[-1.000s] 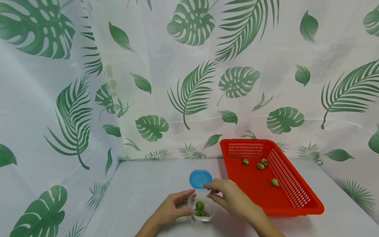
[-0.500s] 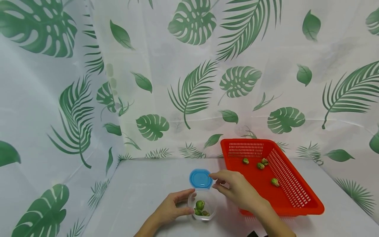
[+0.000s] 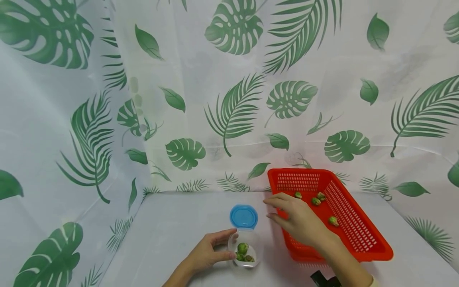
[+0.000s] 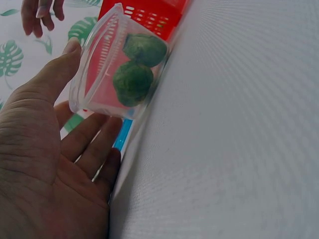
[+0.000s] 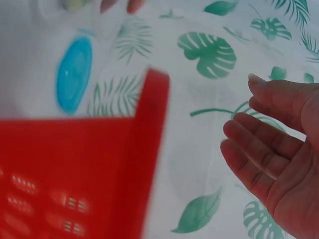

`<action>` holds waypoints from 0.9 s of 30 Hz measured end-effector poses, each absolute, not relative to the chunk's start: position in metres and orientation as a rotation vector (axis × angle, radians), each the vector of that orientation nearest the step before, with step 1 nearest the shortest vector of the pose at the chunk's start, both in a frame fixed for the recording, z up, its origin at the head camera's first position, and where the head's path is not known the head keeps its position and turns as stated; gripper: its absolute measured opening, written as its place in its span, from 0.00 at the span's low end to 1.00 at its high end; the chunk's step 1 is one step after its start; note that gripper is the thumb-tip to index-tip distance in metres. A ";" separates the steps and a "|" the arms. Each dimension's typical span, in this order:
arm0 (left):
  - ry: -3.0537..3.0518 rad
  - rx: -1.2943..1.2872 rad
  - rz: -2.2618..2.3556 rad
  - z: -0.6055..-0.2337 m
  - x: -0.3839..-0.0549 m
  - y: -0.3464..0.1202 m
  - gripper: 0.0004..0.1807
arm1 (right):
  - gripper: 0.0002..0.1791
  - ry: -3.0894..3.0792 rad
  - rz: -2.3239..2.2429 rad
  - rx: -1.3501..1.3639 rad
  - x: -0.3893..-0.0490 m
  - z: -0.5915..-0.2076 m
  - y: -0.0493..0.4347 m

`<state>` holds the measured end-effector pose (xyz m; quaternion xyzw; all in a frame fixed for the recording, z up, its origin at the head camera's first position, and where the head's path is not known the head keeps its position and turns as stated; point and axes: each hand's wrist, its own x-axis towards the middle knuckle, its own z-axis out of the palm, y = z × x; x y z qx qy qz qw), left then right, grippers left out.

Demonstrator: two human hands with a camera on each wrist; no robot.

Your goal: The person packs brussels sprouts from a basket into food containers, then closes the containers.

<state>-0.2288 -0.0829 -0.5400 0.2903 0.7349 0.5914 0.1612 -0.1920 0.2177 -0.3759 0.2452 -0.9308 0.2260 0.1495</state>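
Note:
A clear plastic tub (image 3: pixel 256 249) with a blue lid (image 3: pixel 244 216) folded back behind it stands on the white table. Brussels sprouts (image 3: pixel 242 248) lie inside it; two show through its wall in the left wrist view. My left hand (image 3: pixel 209 252) holds the tub from the left, thumb on the near side and fingers on the far side. Over the left edge of a red basket (image 3: pixel 362 231), my right hand (image 3: pixel 299 221) hovers with nothing in it, fingers loosely bent and apart. In the right wrist view, that hand (image 5: pixel 279 149) is beside the basket rim.
Several more Brussels sprouts (image 3: pixel 333 221) lie scattered in the basket, to the right of the tub. Leaf-printed sheeting (image 3: pixel 229 99) hangs behind and at the left of the table (image 3: pixel 172 223). A dark object (image 3: pixel 324 279) shows beside the right forearm.
My right hand has moved away from the tub and lid, rightward and back to the basket's left edge, its fingers spreading. The left hand and the tub have stayed put.

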 end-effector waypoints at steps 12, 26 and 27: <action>2.105 0.820 1.691 -0.540 -0.228 -0.082 0.34 | 0.23 -2.613 0.725 0.773 -0.203 -0.356 0.237; 2.106 0.811 1.681 -0.538 -0.227 -0.083 0.34 | 0.21 -2.666 0.881 0.707 -0.228 -0.352 0.262; 2.108 0.809 1.681 -0.539 -0.227 -0.083 0.34 | 0.21 -2.666 0.879 0.700 -0.230 -0.353 0.263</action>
